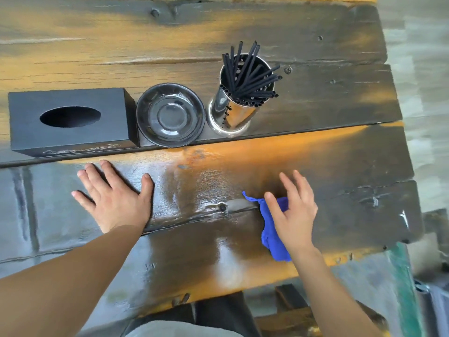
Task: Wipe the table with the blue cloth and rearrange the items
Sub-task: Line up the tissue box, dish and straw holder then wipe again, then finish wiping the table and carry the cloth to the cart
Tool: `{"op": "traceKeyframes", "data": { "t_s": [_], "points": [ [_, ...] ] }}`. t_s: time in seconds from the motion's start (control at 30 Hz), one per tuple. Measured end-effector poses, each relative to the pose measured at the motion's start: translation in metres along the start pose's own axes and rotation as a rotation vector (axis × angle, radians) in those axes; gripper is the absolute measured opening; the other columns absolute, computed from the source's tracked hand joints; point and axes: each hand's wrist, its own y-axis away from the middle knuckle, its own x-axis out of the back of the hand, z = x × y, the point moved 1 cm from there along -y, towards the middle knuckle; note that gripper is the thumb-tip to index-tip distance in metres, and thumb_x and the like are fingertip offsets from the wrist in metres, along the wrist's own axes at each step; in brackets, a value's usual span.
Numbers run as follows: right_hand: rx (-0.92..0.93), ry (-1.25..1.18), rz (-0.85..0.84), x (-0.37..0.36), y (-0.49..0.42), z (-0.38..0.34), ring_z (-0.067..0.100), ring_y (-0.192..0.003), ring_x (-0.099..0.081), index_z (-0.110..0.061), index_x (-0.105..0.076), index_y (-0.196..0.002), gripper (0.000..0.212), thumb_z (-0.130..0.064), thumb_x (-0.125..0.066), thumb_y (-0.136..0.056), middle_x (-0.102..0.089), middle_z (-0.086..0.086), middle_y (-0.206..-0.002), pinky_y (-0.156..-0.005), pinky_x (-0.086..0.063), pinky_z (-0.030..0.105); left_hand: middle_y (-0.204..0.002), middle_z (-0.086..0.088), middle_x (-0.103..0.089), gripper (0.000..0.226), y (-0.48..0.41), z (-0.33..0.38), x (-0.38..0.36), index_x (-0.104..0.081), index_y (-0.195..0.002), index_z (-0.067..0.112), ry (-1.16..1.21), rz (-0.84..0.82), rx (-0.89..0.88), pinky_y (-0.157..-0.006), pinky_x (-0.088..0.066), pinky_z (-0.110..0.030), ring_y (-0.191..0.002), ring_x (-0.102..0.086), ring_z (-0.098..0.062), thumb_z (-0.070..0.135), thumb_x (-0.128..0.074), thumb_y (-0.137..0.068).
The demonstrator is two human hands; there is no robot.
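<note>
I see my left hand (114,195) lying flat, grip open with fingers spread, on the wooden bench (340,152) at lower left of the frame. My right hand (292,210), lower right, rests on the blue cloth (272,235) with fingers loose and spread, not clasped around it; the cloth lies bunched on the bench under the palm. Across the middle of the frame stand a black tissue box (70,122), a black saucer (170,115) just beside it, and a steel cup (233,113) of black straws (250,74).
</note>
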Motion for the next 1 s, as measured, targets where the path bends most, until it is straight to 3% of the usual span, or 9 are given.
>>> {"op": "traceKeyframes", "data": {
  "t_s": [0.1, 0.3, 0.57, 0.73, 0.87, 1.0],
  "points": [
    [-0.07, 0.116, -0.007, -0.007, 0.027, 0.017, 0.023, -0.156, -0.025, -0.036, -0.056, -0.144, 0.054, -0.057, -0.052, -0.095, -0.035, -0.005, -0.165, -0.114, -0.03, 0.055, -0.168, -0.022, -0.013, 0.092, 0.001, -0.002, -0.001, -0.017, -0.159, 0.008, 0.015, -0.004, -0.005, -0.124, -0.001, -0.064, -0.158, -0.004, -0.036, 0.062, -0.046, -0.09],
    [-0.18, 0.163, -0.014, -0.031, 0.067, 0.033, 0.022, -0.156, -0.019, -0.043, -0.045, -0.152, 0.05, -0.05, -0.051, -0.103, -0.024, -0.01, -0.17, -0.116, -0.025, 0.054, -0.168, -0.023, -0.011, 0.092, 0.002, -0.002, -0.002, -0.018, -0.16, 0.007, 0.041, -0.018, -0.031, -0.123, 0.0, -0.066, -0.158, -0.002, -0.037, 0.062, -0.044, -0.091],
    [-0.145, 0.214, 0.136, -0.054, 0.086, 0.039, 0.035, -0.128, -0.046, -0.03, -0.062, -0.142, 0.049, -0.048, -0.044, -0.1, -0.052, 0.002, -0.155, -0.096, -0.045, 0.05, -0.169, -0.021, -0.009, 0.097, 0.0, -0.008, -0.005, -0.016, -0.161, 0.007, 0.068, -0.046, -0.047, -0.123, 0.001, -0.065, -0.158, -0.002, -0.036, 0.069, -0.037, -0.09],
    [-0.13, 0.222, 0.156, -0.055, 0.102, 0.042, 0.038, -0.11, -0.052, -0.023, -0.067, -0.136, 0.049, -0.046, -0.042, -0.1, -0.063, 0.006, -0.139, -0.086, -0.051, 0.047, -0.17, -0.019, -0.008, 0.099, -0.002, -0.02, -0.003, -0.016, -0.161, 0.009, 0.105, -0.108, -0.059, -0.124, 0.003, -0.063, -0.159, 0.0, -0.034, 0.07, -0.042, -0.088],
    [-0.112, 0.215, 0.161, -0.048, 0.123, 0.043, 0.041, -0.097, -0.058, -0.016, -0.071, -0.13, 0.044, -0.038, -0.047, -0.101, -0.068, 0.01, -0.127, -0.086, -0.056, 0.047, -0.169, -0.019, -0.014, 0.094, -0.005, -0.028, 0.006, -0.026, -0.158, 0.01, 0.156, -0.16, -0.084, -0.123, 0.001, -0.063, -0.158, -0.004, -0.035, 0.063, -0.053, -0.085],
    [-0.221, 0.173, 0.033, -0.035, 0.148, 0.049, 0.038, -0.104, -0.056, -0.019, -0.067, -0.136, 0.037, -0.031, -0.054, -0.104, -0.066, 0.008, -0.129, -0.095, -0.052, 0.05, -0.161, -0.019, -0.03, 0.078, -0.015, -0.04, 0.022, -0.046, -0.145, 0.011, 0.148, -0.199, -0.14, -0.121, -0.015, -0.063, -0.152, -0.023, -0.037, 0.062, -0.049, -0.086]
  ]
}}
